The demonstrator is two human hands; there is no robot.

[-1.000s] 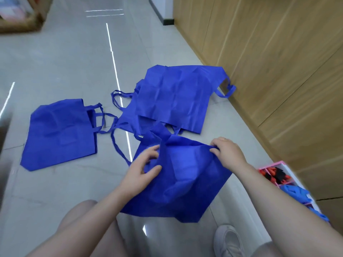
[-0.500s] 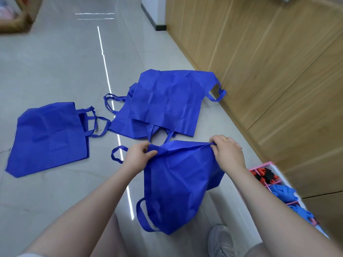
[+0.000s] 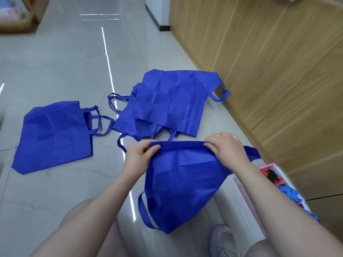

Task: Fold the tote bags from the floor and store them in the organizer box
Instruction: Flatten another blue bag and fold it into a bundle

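I hold a blue tote bag up off the floor by its top edge. My left hand pinches the left end of that edge and my right hand pinches the right end. The bag hangs down in a loose point, one handle looping at its lower left. Two more blue tote bags lie overlapped on the floor beyond it. Another blue tote bag lies flat at the left. The pink and white organizer box stands at the right by the wall, with folded blue and red items in its compartments.
A wooden wall panel runs along the right side. Grey floor tiles stretch ahead and to the left. My white shoe and my knees are at the bottom of the view. A wooden crate sits at the far left.
Both hands lifted the near bag off the floor by its top edge and drew that edge taut between them. The bag now hangs down instead of lying crumpled.
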